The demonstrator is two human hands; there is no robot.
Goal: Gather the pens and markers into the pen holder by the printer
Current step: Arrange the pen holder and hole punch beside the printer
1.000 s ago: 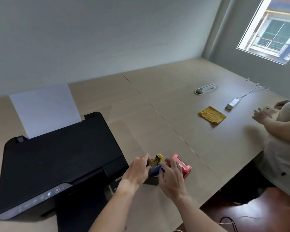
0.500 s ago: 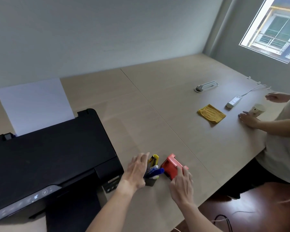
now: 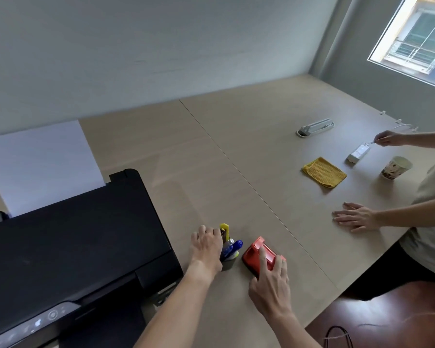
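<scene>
A small dark pen holder (image 3: pixel 228 263) stands on the wooden table just right of the black printer (image 3: pixel 68 249). Blue markers (image 3: pixel 232 248) and a yellow one (image 3: pixel 224 231) stick out of it. My left hand (image 3: pixel 206 244) is wrapped around the holder's left side, hiding most of it. My right hand (image 3: pixel 270 285) rests with spread fingers on a red stapler-like box (image 3: pixel 255 254) lying just right of the holder.
White paper (image 3: pixel 40 162) stands in the printer's rear tray. Across the table lie a yellow cloth (image 3: pixel 324 172), a white power strip (image 3: pixel 358 153), a paper cup (image 3: pixel 396 168) and a grey device (image 3: pixel 315 126). Another person's hands (image 3: pixel 357 217) are at the right edge.
My right hand left the markers and moved right onto the red box. My left hand stays on the holder. The view tilted down and the other person's hands spread apart; a cup now shows.
</scene>
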